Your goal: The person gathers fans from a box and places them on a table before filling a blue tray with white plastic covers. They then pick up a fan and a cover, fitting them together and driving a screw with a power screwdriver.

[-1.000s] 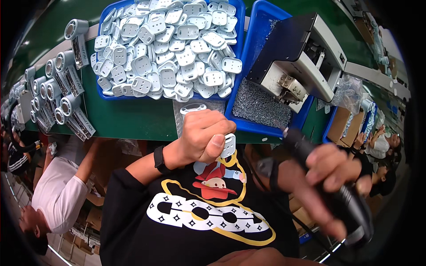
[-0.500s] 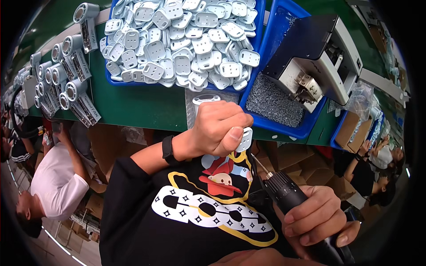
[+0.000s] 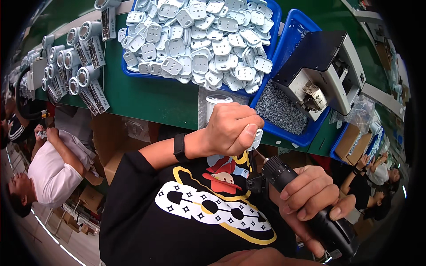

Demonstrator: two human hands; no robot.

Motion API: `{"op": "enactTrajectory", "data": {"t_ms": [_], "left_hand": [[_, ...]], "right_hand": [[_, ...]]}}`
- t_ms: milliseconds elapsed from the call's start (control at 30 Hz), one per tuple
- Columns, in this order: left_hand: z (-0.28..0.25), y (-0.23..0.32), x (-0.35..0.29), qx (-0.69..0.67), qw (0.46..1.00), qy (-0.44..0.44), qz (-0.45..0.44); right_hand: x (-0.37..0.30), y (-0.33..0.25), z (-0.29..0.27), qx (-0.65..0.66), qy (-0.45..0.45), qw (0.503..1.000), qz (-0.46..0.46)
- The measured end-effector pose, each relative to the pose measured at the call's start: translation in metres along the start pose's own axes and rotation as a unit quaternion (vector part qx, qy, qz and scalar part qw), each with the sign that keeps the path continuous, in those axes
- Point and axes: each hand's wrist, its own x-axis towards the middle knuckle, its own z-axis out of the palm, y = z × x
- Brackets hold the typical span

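Observation:
My left hand (image 3: 234,127) is closed in a fist in front of my chest. Below its thumb pokes out a small white plate (image 3: 256,139) with holes; whatever else the fist encloses is hidden. Just behind the fist is a white, round-topped housing (image 3: 217,101), partly covered by my fingers, and I cannot tell whether it joins the plate. My right hand (image 3: 310,195) wraps round a black electric screwdriver (image 3: 279,173), pointed up and to the left. Its thin bit reaches the lower edge of the plate; contact cannot be made out.
A blue tray (image 3: 277,26) heaped with white plates stands on the green table (image 3: 151,99). Right of it, a screw-feeding machine (image 3: 319,66) sits in a blue bin (image 3: 306,141) of small screws. Several handheld fans (image 3: 88,75) stand at the left. Co-workers (image 3: 57,170) sit on both sides.
The screwdriver's bit has come up closer to the plate in my left hand. The whole view has shifted, so the table things appear farther right.

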Motion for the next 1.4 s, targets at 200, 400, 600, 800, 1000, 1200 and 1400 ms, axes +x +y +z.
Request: {"op": "enactTrajectory", "data": {"t_ms": [200, 400, 600, 800, 1000, 1200, 1400], "left_hand": [[0.004, 0.034, 0.0, -0.007, 1.0, 0.029, 0.001], [-0.048, 0.076, 0.065, 0.225, 0.96, -0.122, 0.112], [-0.154, -0.038, 0.266, 0.455, 0.874, -0.083, 0.146], [-0.175, -0.099, 0.339, 0.637, 0.699, -0.314, 0.081], [-0.181, -0.037, 0.262, 0.56, 0.806, -0.023, 0.187], [-0.204, 0.076, 0.048, 0.424, 0.863, 0.275, 0.002], [-0.216, 0.06, -0.124, 0.651, 0.529, 0.425, -0.34]], "right_hand": [[0.006, -0.026, 0.012, 0.029, 0.04, 0.998, -0.039], [0.019, -0.041, 0.012, 0.053, 0.103, 0.99, -0.086], [0.048, 0.014, 0.0, -0.347, 0.047, 0.893, 0.283], [0.061, 0.055, -0.005, -0.51, -0.178, 0.802, 0.257], [0.063, 0.049, 0.0, -0.53, -0.228, 0.779, 0.247], [0.057, 0.039, 0.007, -0.534, -0.191, 0.773, 0.285], [0.046, 0.006, 0.01, -0.429, -0.099, 0.85, 0.29]]}}
